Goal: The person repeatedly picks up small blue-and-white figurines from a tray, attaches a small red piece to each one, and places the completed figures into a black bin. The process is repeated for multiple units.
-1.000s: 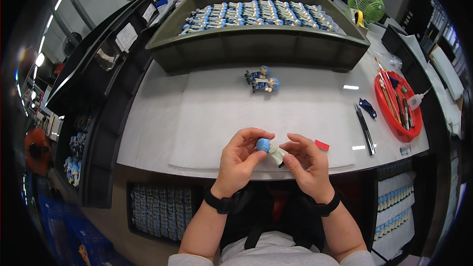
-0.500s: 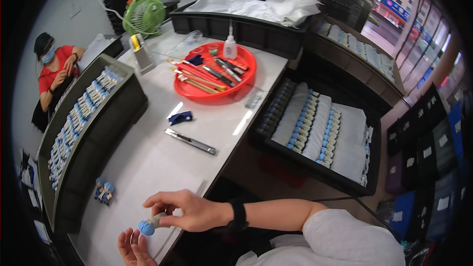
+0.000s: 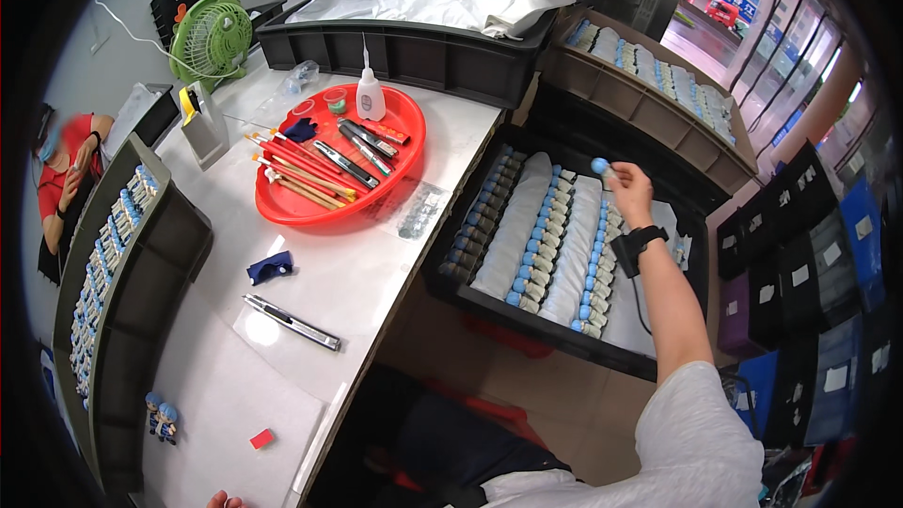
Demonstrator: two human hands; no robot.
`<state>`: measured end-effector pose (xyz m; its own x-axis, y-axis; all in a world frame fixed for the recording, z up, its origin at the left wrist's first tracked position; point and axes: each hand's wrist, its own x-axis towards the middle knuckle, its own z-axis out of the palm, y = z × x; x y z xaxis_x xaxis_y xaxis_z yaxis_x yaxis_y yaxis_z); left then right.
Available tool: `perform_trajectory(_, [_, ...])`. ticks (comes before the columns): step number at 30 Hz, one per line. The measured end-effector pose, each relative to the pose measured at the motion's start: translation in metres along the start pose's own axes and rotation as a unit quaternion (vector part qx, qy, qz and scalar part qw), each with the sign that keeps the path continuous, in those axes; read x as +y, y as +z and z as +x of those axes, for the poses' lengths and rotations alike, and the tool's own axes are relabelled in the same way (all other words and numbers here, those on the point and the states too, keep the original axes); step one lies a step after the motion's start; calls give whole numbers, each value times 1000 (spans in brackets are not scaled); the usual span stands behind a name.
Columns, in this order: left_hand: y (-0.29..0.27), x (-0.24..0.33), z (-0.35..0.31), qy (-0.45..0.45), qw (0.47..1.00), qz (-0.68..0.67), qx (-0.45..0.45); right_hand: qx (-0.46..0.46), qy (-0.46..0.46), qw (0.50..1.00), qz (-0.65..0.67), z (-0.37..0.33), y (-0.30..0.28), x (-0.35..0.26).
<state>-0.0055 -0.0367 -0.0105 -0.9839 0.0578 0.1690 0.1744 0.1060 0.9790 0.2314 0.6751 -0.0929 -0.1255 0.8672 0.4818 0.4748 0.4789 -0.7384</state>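
My right hand (image 3: pixel 632 193) is stretched out over the black crate (image 3: pixel 451 293) on the right. Its fingers pinch a small figurine with a round blue head (image 3: pixel 600 166) and a pale body. Rows of similar figurines (image 3: pixel 536 259) lie below, with white padding strips (image 3: pixel 570 254) between the rows. At the bottom edge, only the fingertips of my left hand (image 3: pixel 224 500) show over the table, so its grip is hidden. Nearby on the table lie a small red block (image 3: pixel 261 438) and a pair of finished-looking blue-haired figurines (image 3: pixel 162 418).
On the white table are a cutter knife (image 3: pixel 292 323), a dark blue cloth (image 3: pixel 271 268) and a red basin (image 3: pixel 273 211) of brushes and pens. A dark crate of figurines (image 3: pixel 141 320) lines the left. Another crate (image 3: pixel 649 85) stands behind. A co-worker (image 3: pixel 71 169) sits far left.
My right hand has gone from above the table to the crate on the right, carrying the figurine. My left hand has dropped mostly out of view. The red block now shows; the view has shifted.
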Motion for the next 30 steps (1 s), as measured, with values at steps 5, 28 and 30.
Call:
perform_trajectory(5, [12,4,-4,38,993,111,12,-17,57,974,-218,16,-12,81])
perform_trajectory(28, [31,12,-2,53,982,170,62,-175,39,974,-138,23,-25,93])
perform_trajectory(30, [30,8,0,53,982,171,61,-229,39,969,-82,0,-43,76])
